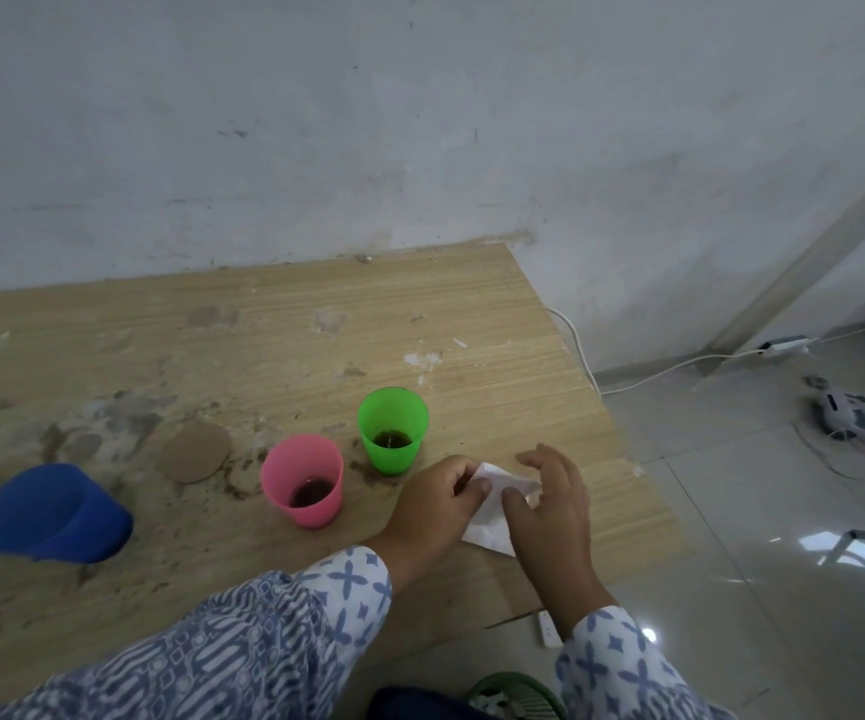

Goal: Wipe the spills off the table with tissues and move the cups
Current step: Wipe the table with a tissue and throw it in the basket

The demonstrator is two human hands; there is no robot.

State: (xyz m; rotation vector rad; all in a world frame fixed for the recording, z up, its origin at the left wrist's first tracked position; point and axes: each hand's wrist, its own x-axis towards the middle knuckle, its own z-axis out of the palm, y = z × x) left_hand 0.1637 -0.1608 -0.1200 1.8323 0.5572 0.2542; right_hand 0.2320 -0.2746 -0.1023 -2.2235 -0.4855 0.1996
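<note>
A white tissue [493, 517] lies near the right front of the wooden table [316, 324], held between both hands. My left hand [433, 506] pinches its left edge with curled fingers. My right hand [555, 504] holds its right side, thumb on top. Just left of the hands stand a green cup [393, 433] and a pink cup [303, 483], each upright with dark liquid at the bottom. A blue cup [56, 514] sits at the far left, blurred. Brown spill marks [235, 488] stain the table around the cups.
A round cardboard-coloured disc [195, 452] lies between the blue and pink cups. The wall runs along the table's back edge. Right of the table is tiled floor with white cables [654, 374], a power strip [783, 348] and a small device [851, 415]. A green basket [518, 696] shows at the bottom.
</note>
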